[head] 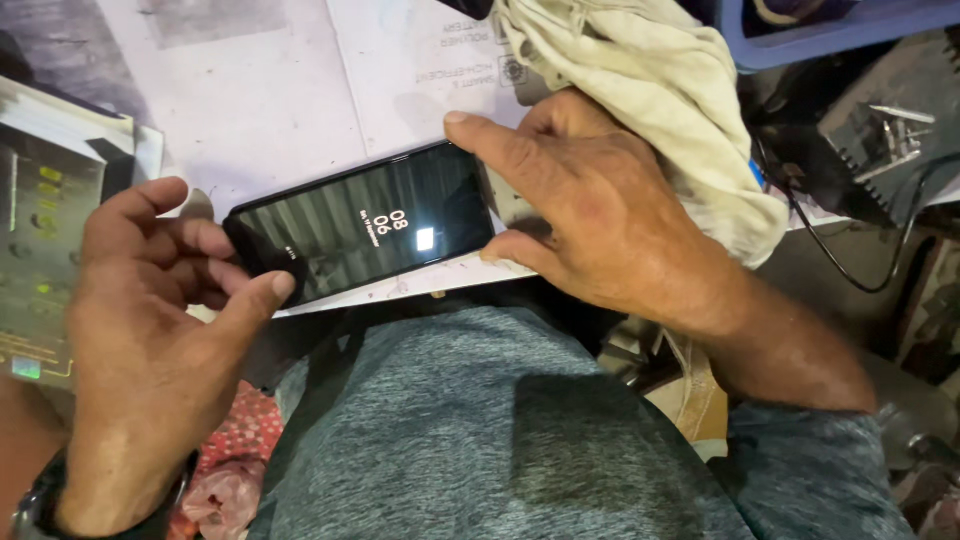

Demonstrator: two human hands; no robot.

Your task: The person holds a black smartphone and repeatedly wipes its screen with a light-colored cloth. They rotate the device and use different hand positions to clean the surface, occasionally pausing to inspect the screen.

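A black smartphone (pixel 365 225) with its screen lit lies flat near the front edge of a paper-covered work surface (pixel 270 90). My left hand (pixel 150 320) grips the phone's left end, thumb on the front edge and fingers curled at the corner. My right hand (pixel 590 210) holds the phone's right end, index finger stretched along the far edge and thumb at the near corner. A crumpled off-white cloth (pixel 660 90) lies against the back of my right hand.
A blue plastic tray (pixel 830 40) sits at the top right. Black cables (pixel 850 250) and metal tools (pixel 895 135) lie on the right. A green circuit board (pixel 35 240) rests at the left. My grey-shirted torso (pixel 500 430) fills the foreground.
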